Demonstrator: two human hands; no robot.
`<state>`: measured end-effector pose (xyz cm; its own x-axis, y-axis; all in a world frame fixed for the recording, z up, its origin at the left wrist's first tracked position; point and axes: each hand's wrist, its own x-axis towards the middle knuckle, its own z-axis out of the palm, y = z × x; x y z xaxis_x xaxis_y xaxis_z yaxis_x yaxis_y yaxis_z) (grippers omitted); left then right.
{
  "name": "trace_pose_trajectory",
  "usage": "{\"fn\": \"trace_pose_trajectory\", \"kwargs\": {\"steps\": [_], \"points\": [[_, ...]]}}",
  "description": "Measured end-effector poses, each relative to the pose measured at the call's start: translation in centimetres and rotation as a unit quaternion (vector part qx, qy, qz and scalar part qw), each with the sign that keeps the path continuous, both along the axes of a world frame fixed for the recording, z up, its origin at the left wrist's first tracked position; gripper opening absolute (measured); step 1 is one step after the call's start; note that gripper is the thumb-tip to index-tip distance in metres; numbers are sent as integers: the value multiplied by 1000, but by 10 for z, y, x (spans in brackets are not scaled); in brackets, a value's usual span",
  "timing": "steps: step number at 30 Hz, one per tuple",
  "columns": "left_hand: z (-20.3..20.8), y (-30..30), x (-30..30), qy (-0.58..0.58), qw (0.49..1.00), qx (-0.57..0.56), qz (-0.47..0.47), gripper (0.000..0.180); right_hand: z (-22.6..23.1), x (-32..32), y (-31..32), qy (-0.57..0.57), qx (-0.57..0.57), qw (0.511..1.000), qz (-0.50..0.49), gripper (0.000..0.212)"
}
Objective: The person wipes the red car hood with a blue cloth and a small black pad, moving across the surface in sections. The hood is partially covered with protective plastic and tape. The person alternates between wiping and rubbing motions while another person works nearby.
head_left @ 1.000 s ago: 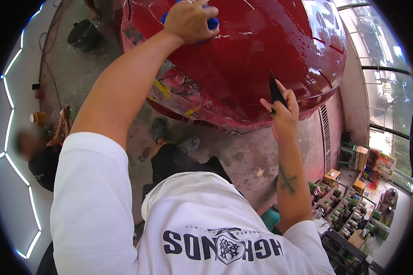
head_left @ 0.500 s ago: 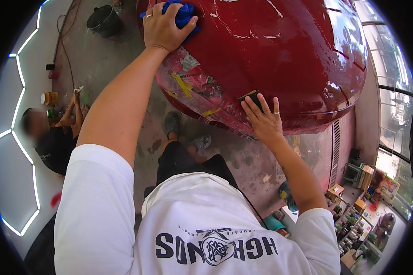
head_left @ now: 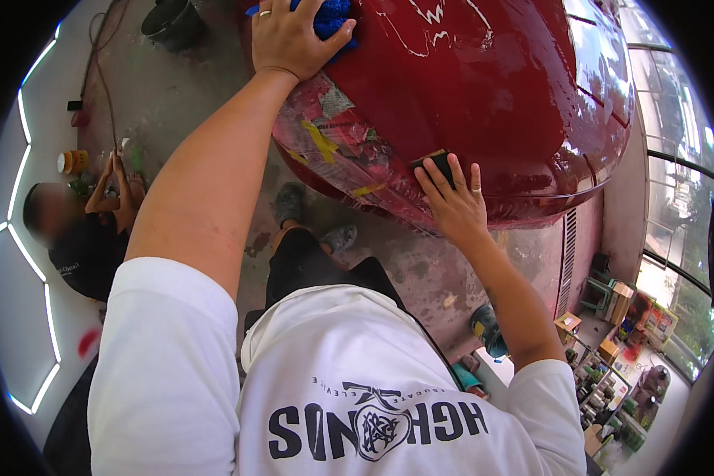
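Note:
A glossy red car body panel curves across the top of the view, with wet streaks of water on it. At its left edge my left hand presses a bunched blue microfiber cloth against the panel, fingers curled over it. Lower on the same panel, my right hand holds a small dark sanding block flat on the paint, with its fingers laid along it. Between the hands, a strip of newspaper masking with yellow tape covers the car's near corner.
A black bucket stands on the floor at the upper left. Another person crouches at the left, near a yellow tub. At the lower right are cardboard boxes, a shelf of bottles and a dark bucket.
The scattered water lines near the top of the panel now form a jagged outline. Both hands keep their holds on the cloth and block; the view has shifted slightly.

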<state>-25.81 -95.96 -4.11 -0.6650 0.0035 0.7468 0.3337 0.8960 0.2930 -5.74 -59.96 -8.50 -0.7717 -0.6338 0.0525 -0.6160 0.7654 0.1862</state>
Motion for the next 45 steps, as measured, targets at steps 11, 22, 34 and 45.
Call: {"fn": "trace_pose_trajectory", "kwargs": {"steps": [11,22,34,45], "points": [[-3,-2,1,-1,1000,5,5,55,16,1,-16,-1,32,999,-14,60],[0,-8,0,-17,1000,18,-10,57,21,25,-2,-66,25,996,-56,59],[-11,1,1,-12,1000,0,5,52,-5,32,14,-13,28,997,-71,59],[-14,-7,-14,9,1000,-17,1,46,43,-34,-43,3,-16,999,-27,56]]}}
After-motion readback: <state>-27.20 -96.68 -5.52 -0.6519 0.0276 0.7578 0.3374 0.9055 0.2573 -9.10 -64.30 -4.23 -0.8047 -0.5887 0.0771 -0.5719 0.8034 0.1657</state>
